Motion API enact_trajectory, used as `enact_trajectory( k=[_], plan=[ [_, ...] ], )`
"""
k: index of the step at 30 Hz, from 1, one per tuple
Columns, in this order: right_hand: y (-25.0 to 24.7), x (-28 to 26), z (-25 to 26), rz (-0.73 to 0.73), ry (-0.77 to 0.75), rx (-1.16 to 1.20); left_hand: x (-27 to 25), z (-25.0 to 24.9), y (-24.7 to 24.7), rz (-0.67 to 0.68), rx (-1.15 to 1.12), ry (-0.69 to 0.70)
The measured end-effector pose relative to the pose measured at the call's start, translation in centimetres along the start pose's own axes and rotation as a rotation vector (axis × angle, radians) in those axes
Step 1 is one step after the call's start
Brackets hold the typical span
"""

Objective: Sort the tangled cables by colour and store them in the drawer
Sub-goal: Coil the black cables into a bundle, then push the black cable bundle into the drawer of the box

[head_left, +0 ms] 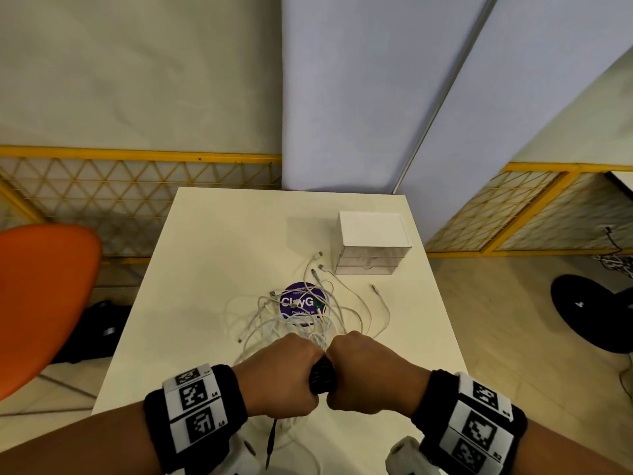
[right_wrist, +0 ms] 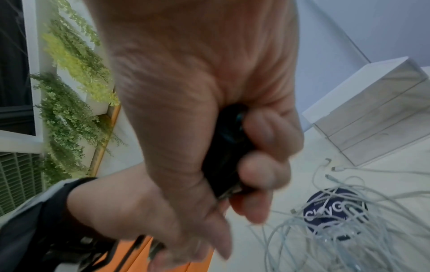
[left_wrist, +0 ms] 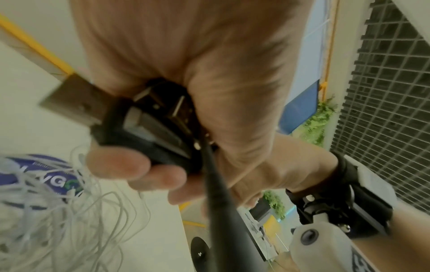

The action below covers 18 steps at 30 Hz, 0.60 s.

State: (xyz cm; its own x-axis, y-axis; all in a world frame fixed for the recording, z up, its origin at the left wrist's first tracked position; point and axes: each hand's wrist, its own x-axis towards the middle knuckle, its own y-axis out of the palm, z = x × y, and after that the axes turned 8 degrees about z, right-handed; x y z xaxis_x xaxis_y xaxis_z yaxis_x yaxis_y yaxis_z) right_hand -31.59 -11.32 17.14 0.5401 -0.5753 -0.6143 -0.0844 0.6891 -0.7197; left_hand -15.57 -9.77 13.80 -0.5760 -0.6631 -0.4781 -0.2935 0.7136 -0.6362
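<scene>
Both hands meet over the near part of the white table [head_left: 212,234] and grip one bundle of black cables [head_left: 322,375] between them. My left hand [head_left: 284,375] curls round it from the left, my right hand [head_left: 370,375] from the right. In the left wrist view the black cables [left_wrist: 163,132] show USB plugs against my fingers [left_wrist: 121,165]. The right wrist view has the black bundle [right_wrist: 228,150] under curled fingers [right_wrist: 267,171]. One black cable end [head_left: 272,440] hangs below. A tangle of white cables [head_left: 308,317] lies just beyond. The small white drawer unit [head_left: 370,245] stands at the far right, its drawers shut.
A round purple sticker [head_left: 301,303] lies under the white tangle. An orange chair [head_left: 44,296] stands left of the table and a black round base [head_left: 596,310] on the floor at right. Yellow mesh railing [head_left: 137,186] and a pale partition run behind.
</scene>
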Motion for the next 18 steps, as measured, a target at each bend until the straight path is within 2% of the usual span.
enact_trajectory(
  k=[4,8,11,14,18],
  plan=[
    [-0.6,0.5,-2.8,0.014,-0.119,0.09,1.3,0.3,0.4,0.009,-0.167,-0.113],
    [-2.6,1.8,-7.5,0.047,-0.141,0.477,1.6,1.2,0.7,-0.001,-0.532,-0.295],
    [-3.2,4.5,-11.7,-0.201,-0.001,0.532,1.0,2.0,1.1,-0.05,-0.735,-0.397],
    [-2.9,7.9,-15.7,-0.433,0.196,0.354,0.4,2.9,1.7,-0.089,-0.863,-0.483],
    [-2.4,11.0,-19.1,-0.524,0.38,0.203,-0.2,4.0,2.4,-0.128,-1.017,-0.527]
  ],
)
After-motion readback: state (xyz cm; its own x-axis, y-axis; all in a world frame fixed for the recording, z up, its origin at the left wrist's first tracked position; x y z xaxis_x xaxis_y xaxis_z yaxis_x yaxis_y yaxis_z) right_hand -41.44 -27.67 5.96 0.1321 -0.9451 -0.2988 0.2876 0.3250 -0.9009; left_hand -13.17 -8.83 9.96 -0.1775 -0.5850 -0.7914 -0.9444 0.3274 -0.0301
